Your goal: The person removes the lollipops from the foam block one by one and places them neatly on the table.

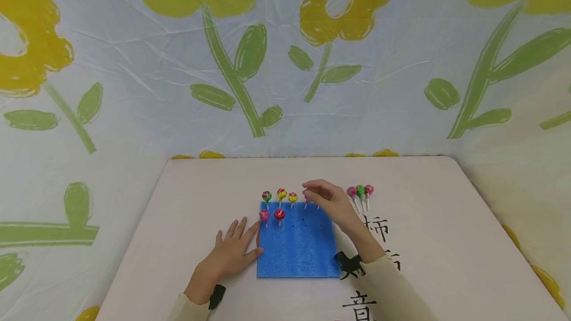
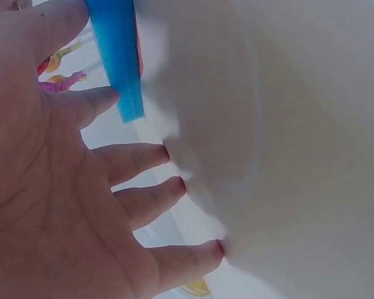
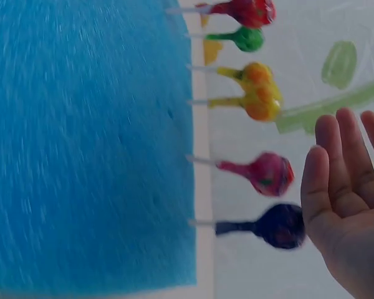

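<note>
As my spread left fingers (image 2: pixel 137 162) touch the blue board (image 1: pixel 296 256), my right fingers (image 3: pixel 316 187), extended and empty, hover beside standing lollipops (image 3: pixel 271 174) toward the table's far edge (image 1: pixel 312 162); planting seems underway, probably needing a loose lollipop (image 1: pixel 360 191) next.

Place: draped, booth-like indoor nook, home or studio unclear | wrinkled whitish sheeting printed with yellow flowers (image 1: pixel 383 83) borders far, left and right edges of pale, round-cornered tabletop (image 1: pixel 200 187)
</note>
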### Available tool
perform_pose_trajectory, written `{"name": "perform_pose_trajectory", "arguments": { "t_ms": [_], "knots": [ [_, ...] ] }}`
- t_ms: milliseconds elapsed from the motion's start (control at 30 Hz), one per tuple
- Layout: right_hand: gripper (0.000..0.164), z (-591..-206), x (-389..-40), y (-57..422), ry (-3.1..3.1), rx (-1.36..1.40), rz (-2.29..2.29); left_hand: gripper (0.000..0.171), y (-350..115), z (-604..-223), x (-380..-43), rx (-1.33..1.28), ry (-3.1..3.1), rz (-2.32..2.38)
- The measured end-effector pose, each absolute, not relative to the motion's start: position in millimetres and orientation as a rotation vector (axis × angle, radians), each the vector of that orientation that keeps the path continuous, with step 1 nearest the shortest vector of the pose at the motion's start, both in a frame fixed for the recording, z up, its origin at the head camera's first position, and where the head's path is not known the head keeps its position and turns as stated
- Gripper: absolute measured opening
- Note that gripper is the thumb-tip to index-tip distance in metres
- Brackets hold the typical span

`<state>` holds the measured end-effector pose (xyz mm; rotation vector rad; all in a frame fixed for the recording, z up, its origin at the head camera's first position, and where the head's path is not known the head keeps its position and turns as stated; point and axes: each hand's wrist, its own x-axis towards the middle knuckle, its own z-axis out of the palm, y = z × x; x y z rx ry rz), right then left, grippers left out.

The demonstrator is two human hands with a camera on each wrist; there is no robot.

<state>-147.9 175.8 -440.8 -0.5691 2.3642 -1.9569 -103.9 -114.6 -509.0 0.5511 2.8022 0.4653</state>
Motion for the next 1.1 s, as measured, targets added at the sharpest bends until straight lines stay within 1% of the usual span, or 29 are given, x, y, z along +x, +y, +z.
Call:
{"name": "perform_pose_trajectory", "arguments": {
  "t_ms": [167, 300, 600, 1100],
  "knots": [
    [0.029, -446.5, -150.4, 154.5, 2.287, -0.7, -1.862, 0.07, -116.5, -508.3, -104.4, 0.514, 2.803, 0.432],
    [0.029, -451.5, -148.8, 143.1, 2.258, -0.729, -1.793, 0.069, -118.6, -509.3, -103.3, 0.526, 2.813, 0.448],
    [0.032, -457.0, -148.6, 136.8, 2.299, -0.81, -1.651, 0.07, -116.3, -510.4, -105.7, 0.566, 2.802, 0.456],
    [0.032, -462.7, -148.6, 133.0, 2.328, -0.832, -1.52, 0.069, -115.9, -510.2, -105.6, 0.57, 2.805, 0.444]
  ]
}}
